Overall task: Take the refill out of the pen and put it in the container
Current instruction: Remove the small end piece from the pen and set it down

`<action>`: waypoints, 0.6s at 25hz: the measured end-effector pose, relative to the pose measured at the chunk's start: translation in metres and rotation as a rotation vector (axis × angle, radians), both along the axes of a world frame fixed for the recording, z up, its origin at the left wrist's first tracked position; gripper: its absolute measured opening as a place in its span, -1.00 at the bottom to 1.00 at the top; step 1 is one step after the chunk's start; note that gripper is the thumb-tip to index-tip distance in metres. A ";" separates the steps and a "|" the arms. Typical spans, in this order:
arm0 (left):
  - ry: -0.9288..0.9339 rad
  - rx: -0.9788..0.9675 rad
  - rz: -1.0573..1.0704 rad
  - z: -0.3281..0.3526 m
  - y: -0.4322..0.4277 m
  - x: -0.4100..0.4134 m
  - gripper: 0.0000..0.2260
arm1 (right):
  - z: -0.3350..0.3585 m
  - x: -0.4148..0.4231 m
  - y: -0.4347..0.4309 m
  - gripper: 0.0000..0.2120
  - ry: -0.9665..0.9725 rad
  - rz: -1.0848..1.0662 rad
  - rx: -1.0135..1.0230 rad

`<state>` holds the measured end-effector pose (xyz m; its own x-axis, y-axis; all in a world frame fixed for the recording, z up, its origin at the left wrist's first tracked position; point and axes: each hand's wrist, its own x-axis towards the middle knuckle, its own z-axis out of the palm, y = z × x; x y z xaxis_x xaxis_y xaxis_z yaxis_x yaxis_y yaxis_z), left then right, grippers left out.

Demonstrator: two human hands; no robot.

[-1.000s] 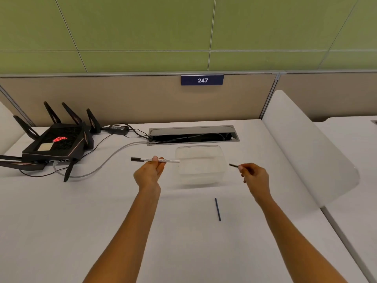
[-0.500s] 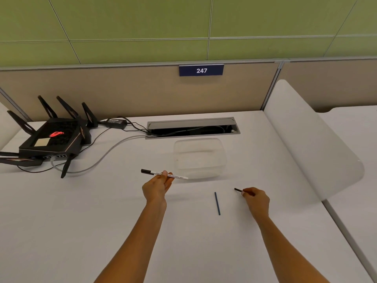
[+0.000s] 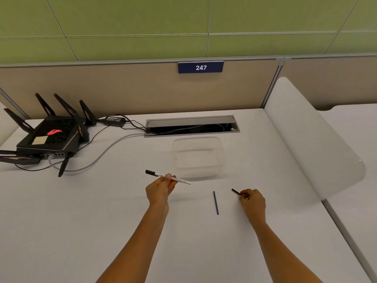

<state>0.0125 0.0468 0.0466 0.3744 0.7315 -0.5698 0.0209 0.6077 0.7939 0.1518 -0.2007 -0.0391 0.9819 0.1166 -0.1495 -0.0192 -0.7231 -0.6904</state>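
Note:
My left hand (image 3: 161,189) pinches a white pen barrel (image 3: 168,177) with a black cap end, held level above the table. My right hand (image 3: 252,202) is closed on a short black pen piece (image 3: 236,191), low over the table. A thin dark refill (image 3: 215,202) lies loose on the white table between my hands. The clear plastic container (image 3: 199,157) stands just beyond the hands and looks empty.
A black router (image 3: 48,137) with antennas and cables sits at the far left. A cable slot (image 3: 191,125) lies behind the container. A white divider panel (image 3: 310,137) rises along the right side of the white table (image 3: 81,221).
Both hands came back toward me and lower, away from the container. The right hand with the black piece dropped close to the table right of the refill.

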 end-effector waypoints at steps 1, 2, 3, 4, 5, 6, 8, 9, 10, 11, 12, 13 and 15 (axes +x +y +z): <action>0.004 0.015 -0.009 -0.001 -0.001 0.000 -0.90 | 0.001 0.001 0.000 -0.82 0.003 0.002 0.008; 0.014 0.036 -0.018 -0.003 -0.003 0.001 -0.88 | 0.002 0.001 0.001 -0.81 0.004 -0.004 0.022; 0.027 0.060 -0.031 -0.005 -0.004 0.002 -0.88 | 0.004 0.002 0.002 -0.81 0.003 -0.022 0.043; 0.041 0.089 -0.048 -0.007 -0.007 0.002 -0.90 | 0.007 0.001 0.003 -0.81 0.000 -0.052 0.071; 0.051 0.125 -0.069 -0.009 -0.009 0.002 -0.94 | 0.012 -0.002 0.007 -0.81 -0.008 -0.080 0.106; 0.063 0.172 -0.095 -0.011 -0.012 0.002 -0.96 | 0.016 -0.005 0.012 -0.82 -0.015 -0.089 0.144; 0.119 0.306 -0.182 -0.015 -0.017 0.001 -0.95 | 0.026 -0.017 0.029 -0.86 -0.021 -0.001 0.203; 0.156 0.386 -0.242 -0.017 -0.020 -0.001 -0.94 | 0.029 -0.025 0.040 -0.88 -0.017 0.084 0.222; 0.191 0.465 -0.304 -0.019 -0.024 -0.002 -0.91 | 0.032 -0.033 0.051 -0.88 -0.005 0.178 0.240; 0.220 0.533 -0.359 -0.021 -0.028 -0.004 -0.88 | 0.035 -0.042 0.062 -0.87 0.012 0.272 0.246; 0.246 0.590 -0.407 -0.022 -0.033 -0.005 -0.87 | 0.037 -0.050 0.074 -0.84 0.012 0.360 0.238; 0.270 0.640 -0.447 -0.022 -0.037 -0.006 -0.85 | 0.039 -0.057 0.084 -0.81 0.000 0.436 0.221; 0.302 0.714 -0.507 -0.023 -0.045 -0.009 -0.83 | 0.040 -0.069 0.101 -0.80 -0.023 0.521 0.200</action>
